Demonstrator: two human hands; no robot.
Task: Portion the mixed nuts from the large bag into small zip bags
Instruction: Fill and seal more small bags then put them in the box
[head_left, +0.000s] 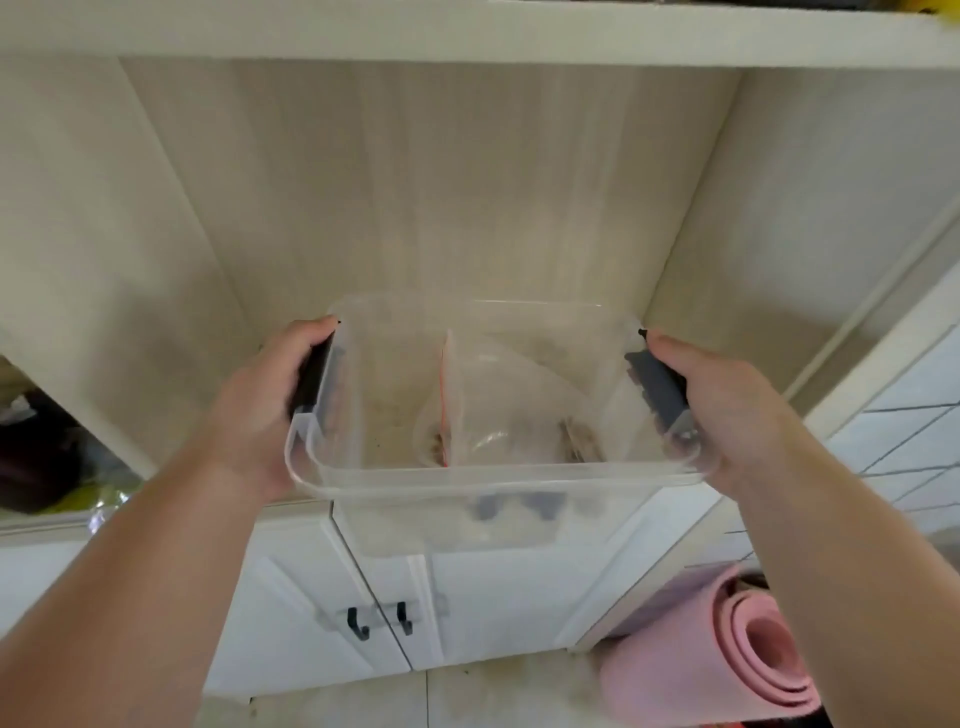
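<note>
Hands grip the bin (498, 475) by its dark end latches: left hand (270, 410) and right hand (727, 410) each curl round one, equally near. Bin's long axis runs between them, half over the shelf (467, 208) edge. Zip bags (498, 410) with nuts lie inside, right of centre.

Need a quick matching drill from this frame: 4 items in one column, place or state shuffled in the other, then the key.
Items
1. bin
2. zip bag
3. mat
4. left hand

Places/states
A. rolled up, pink, on the floor at lower right
B. lying inside the clear container
C. gripping the dark handle on one side
D. held between both hands in front of the shelf opening

Pairs: 1-D, 2-B, 3-A, 4-C. The right hand grips the opposite handle.
</note>
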